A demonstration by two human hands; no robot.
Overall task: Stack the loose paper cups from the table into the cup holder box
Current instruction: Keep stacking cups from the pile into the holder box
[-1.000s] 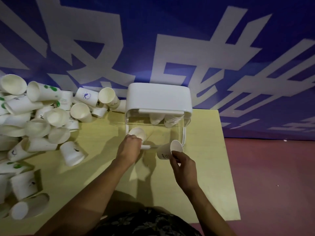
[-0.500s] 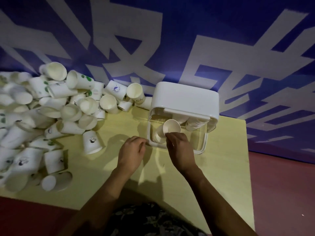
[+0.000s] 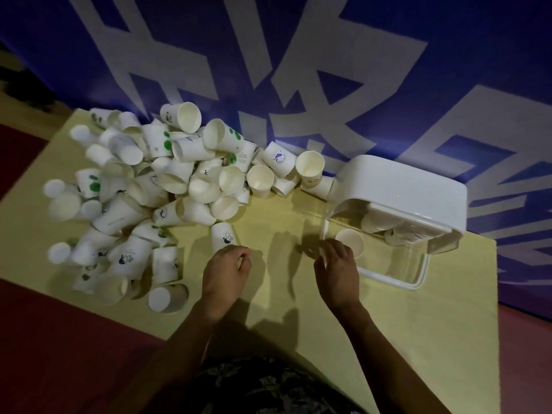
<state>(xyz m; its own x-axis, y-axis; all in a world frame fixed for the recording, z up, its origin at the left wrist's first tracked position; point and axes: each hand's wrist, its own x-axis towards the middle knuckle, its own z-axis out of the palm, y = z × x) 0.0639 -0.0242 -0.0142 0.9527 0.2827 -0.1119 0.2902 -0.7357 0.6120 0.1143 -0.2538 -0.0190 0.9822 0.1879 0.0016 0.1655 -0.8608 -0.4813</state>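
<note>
On a pale yellow table [image 3: 268, 309] set against a blue wall banner [image 3: 388, 55] with large white characters, a heap of loose paper cups [image 3: 167, 189] covers the far left half, most lying on their sides (some printed with green spots). Dark red floor [image 3: 59, 339] shows at the near left. At the far right stands the cup holder box [image 3: 397, 189], white lid above clear walls, with a cup [image 3: 349, 239] at its near left opening and more cups inside. The right hand [image 3: 337, 267] hovers beside that opening, fingers loosely spread, holding nothing. The left hand [image 3: 225, 268] has its fingers curled downward just near one upright cup [image 3: 222, 236]; whether it touches the cup I cannot tell.
</note>
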